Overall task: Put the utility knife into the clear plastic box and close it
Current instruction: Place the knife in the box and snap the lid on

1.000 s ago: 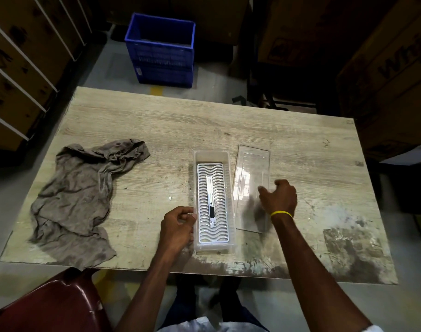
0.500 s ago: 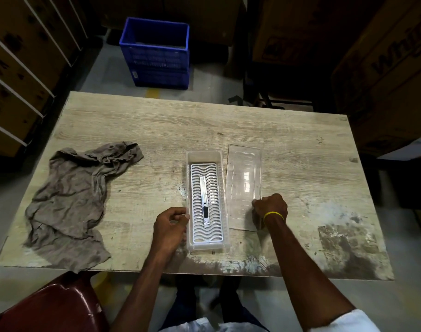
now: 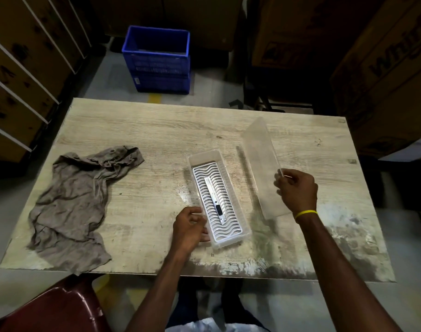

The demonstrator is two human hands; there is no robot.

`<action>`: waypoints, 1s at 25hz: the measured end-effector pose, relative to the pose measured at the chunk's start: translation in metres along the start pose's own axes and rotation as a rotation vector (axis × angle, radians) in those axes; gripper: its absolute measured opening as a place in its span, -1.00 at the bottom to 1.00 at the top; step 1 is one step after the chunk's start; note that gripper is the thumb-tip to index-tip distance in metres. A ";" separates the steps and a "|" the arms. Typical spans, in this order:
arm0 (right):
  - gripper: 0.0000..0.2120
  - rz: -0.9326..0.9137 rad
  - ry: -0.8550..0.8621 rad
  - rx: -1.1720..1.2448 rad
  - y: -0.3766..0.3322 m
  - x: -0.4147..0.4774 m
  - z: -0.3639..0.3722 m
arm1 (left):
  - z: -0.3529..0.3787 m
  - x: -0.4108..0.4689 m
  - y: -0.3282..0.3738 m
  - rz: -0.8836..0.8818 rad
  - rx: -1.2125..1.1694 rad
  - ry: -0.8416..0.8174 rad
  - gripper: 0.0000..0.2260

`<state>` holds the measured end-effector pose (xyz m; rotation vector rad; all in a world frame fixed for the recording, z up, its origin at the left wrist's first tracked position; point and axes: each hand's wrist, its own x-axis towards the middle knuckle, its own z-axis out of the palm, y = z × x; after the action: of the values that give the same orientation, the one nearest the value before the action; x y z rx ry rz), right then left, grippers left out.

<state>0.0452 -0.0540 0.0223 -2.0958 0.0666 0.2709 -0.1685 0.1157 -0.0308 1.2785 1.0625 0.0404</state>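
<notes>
We see dim surroundings, overhead light on the counter [image 3: 137,130]. Glare on the white tray insert [image 3: 216,202]; lid [image 3: 260,161] slightly blurred. Wide-angle bending at frame edges; corners fall dark.

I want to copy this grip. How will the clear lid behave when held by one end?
Probably stiff: the lid stays straight while the right hand pinches only its near end. Likely light, since fingertips alone carry it. Smooth plastic, so possibly slippery.
</notes>
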 end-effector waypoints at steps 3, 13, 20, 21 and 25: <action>-0.84 -0.436 0.099 -0.439 -0.014 -0.019 0.011 | 0.023 -0.001 0.001 -0.045 -0.084 -0.020 -0.81; -0.66 -0.644 0.077 -0.817 -0.005 -0.084 0.060 | 0.016 0.061 0.061 0.218 0.047 0.281 -0.49; -0.52 -0.621 -0.039 -0.878 0.022 -0.120 0.097 | -0.009 0.133 0.119 0.159 0.148 0.269 -0.50; -0.52 -0.624 -0.061 -0.891 0.027 -0.121 0.100 | -0.010 0.136 0.118 0.145 0.175 0.254 -0.56; -0.56 -0.661 -0.116 -0.864 0.036 -0.124 0.098 | -0.013 0.144 0.111 0.174 0.233 0.242 -0.76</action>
<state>-0.0973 0.0038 -0.0288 -2.7817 -0.9470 -0.0007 -0.0407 0.2459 -0.0313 1.6053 1.1839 0.2134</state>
